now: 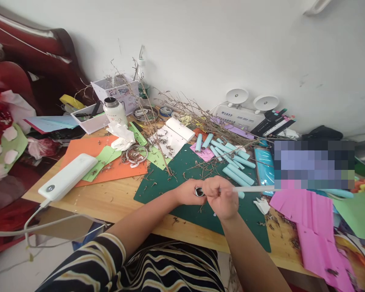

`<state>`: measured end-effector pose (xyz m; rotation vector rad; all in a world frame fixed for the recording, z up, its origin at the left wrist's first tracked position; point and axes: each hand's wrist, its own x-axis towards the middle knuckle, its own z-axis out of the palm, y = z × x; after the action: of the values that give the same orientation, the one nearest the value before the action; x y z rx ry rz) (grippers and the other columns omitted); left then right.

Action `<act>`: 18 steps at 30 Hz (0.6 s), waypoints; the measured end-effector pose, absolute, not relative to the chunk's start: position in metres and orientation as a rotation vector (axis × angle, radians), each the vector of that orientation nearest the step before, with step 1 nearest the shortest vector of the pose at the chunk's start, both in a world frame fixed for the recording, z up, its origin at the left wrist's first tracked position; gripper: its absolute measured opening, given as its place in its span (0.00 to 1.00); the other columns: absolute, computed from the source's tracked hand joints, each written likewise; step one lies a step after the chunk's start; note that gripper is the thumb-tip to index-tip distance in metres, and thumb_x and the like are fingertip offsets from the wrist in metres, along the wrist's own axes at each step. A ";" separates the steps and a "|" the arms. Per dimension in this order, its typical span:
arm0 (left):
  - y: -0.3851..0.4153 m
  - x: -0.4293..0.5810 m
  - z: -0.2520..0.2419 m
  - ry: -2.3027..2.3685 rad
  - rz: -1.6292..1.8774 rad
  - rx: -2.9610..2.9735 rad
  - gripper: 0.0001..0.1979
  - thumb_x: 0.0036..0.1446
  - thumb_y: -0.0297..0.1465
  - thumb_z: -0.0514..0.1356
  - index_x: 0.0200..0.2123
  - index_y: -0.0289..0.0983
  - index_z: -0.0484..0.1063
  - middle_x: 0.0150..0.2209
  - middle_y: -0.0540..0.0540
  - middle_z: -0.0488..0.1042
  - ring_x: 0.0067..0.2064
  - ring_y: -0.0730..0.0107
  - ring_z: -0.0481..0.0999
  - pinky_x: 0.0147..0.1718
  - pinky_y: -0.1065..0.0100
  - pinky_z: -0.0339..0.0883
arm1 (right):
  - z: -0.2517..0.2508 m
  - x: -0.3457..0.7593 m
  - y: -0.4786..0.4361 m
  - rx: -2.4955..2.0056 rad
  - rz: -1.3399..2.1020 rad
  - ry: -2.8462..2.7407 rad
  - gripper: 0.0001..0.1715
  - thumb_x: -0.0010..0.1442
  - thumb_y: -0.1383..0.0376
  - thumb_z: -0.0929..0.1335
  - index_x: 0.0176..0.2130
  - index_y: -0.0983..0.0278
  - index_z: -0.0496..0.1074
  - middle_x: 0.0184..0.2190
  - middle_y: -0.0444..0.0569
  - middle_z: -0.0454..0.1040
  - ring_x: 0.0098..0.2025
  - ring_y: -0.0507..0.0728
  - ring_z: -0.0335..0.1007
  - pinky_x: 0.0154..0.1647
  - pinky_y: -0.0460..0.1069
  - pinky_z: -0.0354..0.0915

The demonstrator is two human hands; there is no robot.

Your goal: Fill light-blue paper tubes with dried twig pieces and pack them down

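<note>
Above the green cutting mat (pixel 176 211), my two hands meet. My left hand (pixel 188 192) is closed around a small pale tube (pixel 198 192) with a dark hollow end; most of it is hidden by the fingers. My right hand (pixel 222 198) is closed in a fist right beside it, touching or nearly so. From that fist a narrow whitish stick (pixel 255 188) reaches out to the right. Just behind my hands lie several light-blue paper tubes (pixel 239 174), some on a pink paper piece (pixel 205 153).
Dry twigs (pixel 194 111) spread across the back. At left are a white power bank (pixel 68 176) with its cable, orange paper (pixel 109 174) and a white open bottle (pixel 114 111). Magenta crepe paper (pixel 313 215) hangs over the right side. A blue packet (pixel 263 166) lies behind the stick.
</note>
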<state>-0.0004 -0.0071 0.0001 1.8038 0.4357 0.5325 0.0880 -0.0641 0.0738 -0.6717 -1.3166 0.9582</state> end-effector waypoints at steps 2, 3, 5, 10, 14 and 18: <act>-0.007 0.000 0.000 0.437 0.536 1.811 0.03 0.37 0.24 0.57 0.21 0.31 0.64 0.19 0.54 0.63 0.23 0.81 0.60 0.23 0.78 0.57 | 0.074 0.089 -0.064 -0.675 0.972 -1.316 0.24 0.56 0.52 0.56 0.17 0.63 0.52 0.15 0.39 0.46 0.16 0.47 0.42 0.17 0.45 0.42; -0.007 0.000 0.000 0.436 0.538 1.815 0.03 0.37 0.24 0.57 0.20 0.31 0.64 0.19 0.54 0.62 0.23 0.81 0.59 0.23 0.78 0.57 | 0.073 0.089 -0.063 -0.673 0.974 -1.311 0.24 0.56 0.52 0.56 0.17 0.63 0.52 0.15 0.39 0.46 0.16 0.47 0.43 0.17 0.45 0.43; -0.007 0.000 0.000 0.437 0.550 1.820 0.03 0.37 0.24 0.57 0.20 0.31 0.64 0.19 0.54 0.62 0.23 0.81 0.59 0.23 0.78 0.57 | 0.073 0.089 -0.063 -0.675 0.974 -1.304 0.23 0.56 0.52 0.56 0.17 0.63 0.52 0.15 0.39 0.46 0.16 0.47 0.43 0.17 0.45 0.44; -0.008 0.000 -0.003 0.430 0.563 1.829 0.04 0.37 0.24 0.56 0.18 0.32 0.62 0.18 0.55 0.61 0.23 0.81 0.58 0.24 0.78 0.57 | 0.075 0.089 -0.062 -0.685 0.987 -1.300 0.23 0.56 0.52 0.56 0.17 0.63 0.52 0.15 0.38 0.46 0.16 0.47 0.42 0.17 0.45 0.42; -0.009 0.001 -0.003 0.441 0.554 1.837 0.04 0.37 0.24 0.57 0.18 0.31 0.62 0.17 0.55 0.60 0.22 0.82 0.59 0.23 0.78 0.56 | 0.077 0.090 -0.063 -0.696 1.009 -1.291 0.23 0.57 0.54 0.56 0.17 0.63 0.52 0.14 0.38 0.46 0.16 0.47 0.41 0.16 0.44 0.42; -0.009 0.001 -0.002 0.449 0.545 1.838 0.03 0.37 0.23 0.57 0.19 0.31 0.63 0.18 0.55 0.61 0.22 0.82 0.58 0.22 0.79 0.56 | 0.077 0.089 -0.068 -0.701 0.976 -1.308 0.23 0.56 0.52 0.56 0.17 0.63 0.52 0.14 0.38 0.46 0.16 0.47 0.43 0.17 0.45 0.43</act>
<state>0.0006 -0.0093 -0.0016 1.8375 0.4493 0.5448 0.0890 -0.0678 0.0765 -0.7013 -1.3085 0.9756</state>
